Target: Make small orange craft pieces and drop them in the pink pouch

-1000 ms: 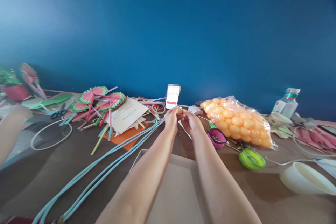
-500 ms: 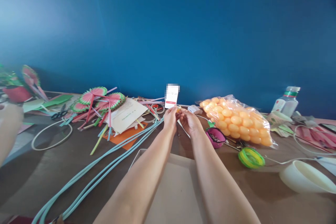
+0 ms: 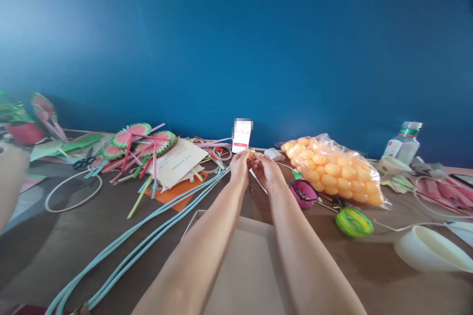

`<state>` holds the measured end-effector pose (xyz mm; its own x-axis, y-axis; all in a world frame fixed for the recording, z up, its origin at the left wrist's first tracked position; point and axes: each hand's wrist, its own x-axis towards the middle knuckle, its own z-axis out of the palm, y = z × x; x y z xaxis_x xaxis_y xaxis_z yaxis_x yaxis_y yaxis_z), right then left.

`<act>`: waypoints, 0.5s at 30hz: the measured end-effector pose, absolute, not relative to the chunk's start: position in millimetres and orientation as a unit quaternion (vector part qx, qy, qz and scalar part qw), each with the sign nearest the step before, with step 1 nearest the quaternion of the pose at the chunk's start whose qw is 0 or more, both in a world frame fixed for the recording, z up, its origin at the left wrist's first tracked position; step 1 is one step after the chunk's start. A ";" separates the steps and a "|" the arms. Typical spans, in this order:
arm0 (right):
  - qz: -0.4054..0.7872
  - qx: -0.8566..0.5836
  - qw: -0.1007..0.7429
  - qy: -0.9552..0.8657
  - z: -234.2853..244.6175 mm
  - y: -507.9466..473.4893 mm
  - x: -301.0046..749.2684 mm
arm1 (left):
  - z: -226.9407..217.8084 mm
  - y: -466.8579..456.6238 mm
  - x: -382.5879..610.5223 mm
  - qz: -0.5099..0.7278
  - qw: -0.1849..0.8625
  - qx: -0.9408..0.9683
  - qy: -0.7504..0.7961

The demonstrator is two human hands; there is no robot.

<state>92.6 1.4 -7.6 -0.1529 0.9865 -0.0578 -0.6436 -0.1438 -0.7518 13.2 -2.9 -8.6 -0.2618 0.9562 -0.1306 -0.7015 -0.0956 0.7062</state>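
Showing blurred at the far L edge, a co-worker's forearm is well apart from the person's own hands; next come scissors, pink-and-green watermelon paper fans and a printed white sheet on an orange sheet. Pale-blue tubes run diagonally up to just beside the L hand, w/ its thumb and index pinched together on a small gold-yellow piece

Phone stands lit against the blue wall, just behind the fingertips; grey tray is below, betw the forearms, well on the near side of the piece

Key relation: the piece is right at the fingertips, betw the two hands, R of the L thumb and L of the R fingers. Neither hand is clearly nearer, both touch it AFAICT. Mostly covered & tiny, so can't tell its long axis or exact type

R hand has thumb and index tips tog on the piece's R side, other fingers curled. Further R: small white box near the knuckles, magenta cup w/ small bits beside the R forearm, clear bag of orange balls, green-yellow coil, bottle, cream bowl
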 end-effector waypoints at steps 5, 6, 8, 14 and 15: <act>0.694 -0.291 0.591 -0.289 -5.8 -0.5 91.3 | -6.4 -4.4 13.2 0.713 0.580 0.182 0.349; 0.692 -0.293 0.593 -0.289 -5.1 -1.1 91.2 | -6.2 -4.6 13.2 0.713 0.581 0.182 0.348; 0.688 -0.297 0.594 -0.291 -4.1 -2.0 91.1 | -5.7 -4.9 13.2 0.712 0.584 0.182 0.345; 0.686 -0.301 0.593 -0.295 -5.2 -0.8 91.3 | -5.6 -4.8 13.0 0.711 0.585 0.178 0.346; 0.685 -0.301 0.594 -0.295 -5.6 -0.5 91.2 | -6.1 -4.5 13.0 0.712 0.585 0.179 0.346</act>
